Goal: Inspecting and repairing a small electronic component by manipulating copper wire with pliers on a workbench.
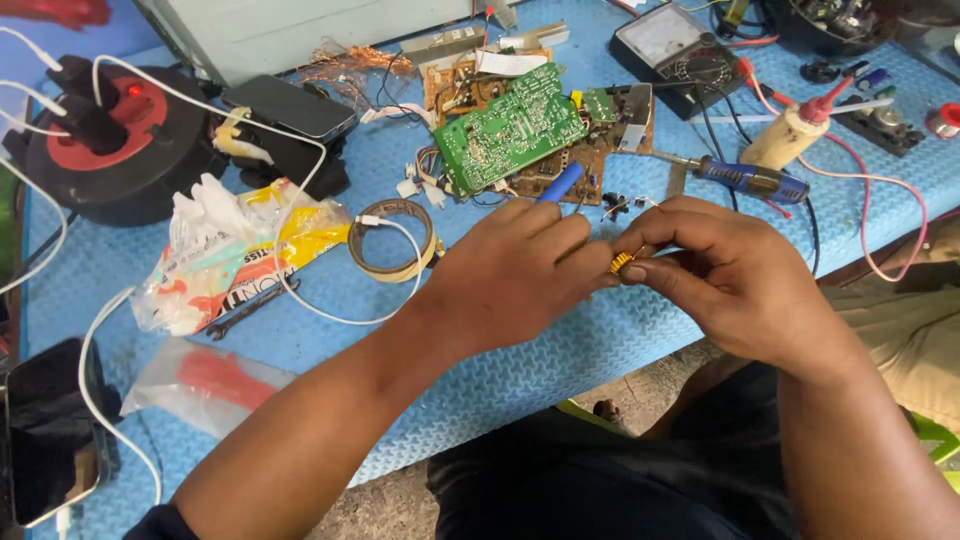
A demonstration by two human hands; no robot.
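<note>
above the blue mat (560,350), left hand (520,270) and right hand (730,275) pinch a small yellow coil (622,263) between fingertips. coil is off the green board (510,128); soldering iron (745,180) lies unused.

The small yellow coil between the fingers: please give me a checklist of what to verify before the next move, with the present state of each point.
1. Grip on the small yellow coil: pinched between the fingertips of the left hand and the right hand. Ok.
2. Coil leads intact: too small to see. Cannot tell.
3. Soldering iron away from the hands: it lies on the blue mat behind the right hand, apart from it. Ok.
4. Iron hot or cold: cannot tell.
5. Green circuit board within sight: lies tilted on top of other boards, not flat on the mat. Not ok.
6. White cable away from the hands: it lies left of them, apart. Ok.
</note>
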